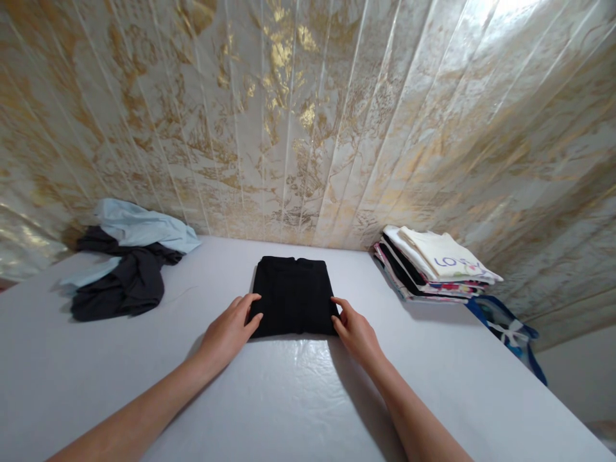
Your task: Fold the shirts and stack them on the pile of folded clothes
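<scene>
A black garment [294, 296], folded into a neat flat square, lies on the white table in front of me. Its exact kind does not show. My left hand [233, 326] grips its left edge near the front corner, thumb and forefinger on top and the other fingers hidden below or behind. On the opposite edge, my right hand [355, 328] pinches the cloth the same way, with its remaining fingers curled out of sight. The garment rests on the tabletop between both hands.
A stack of folded clothes [433, 263], topped by a cream piece with lettering, stands at the right back. Crumpled dark grey clothing [120, 285] and light blue cloth [144, 224] lie at left. A blue-trimmed bag [510, 333] sits beyond the right table edge; a gold-patterned curtain [289, 128] hangs behind.
</scene>
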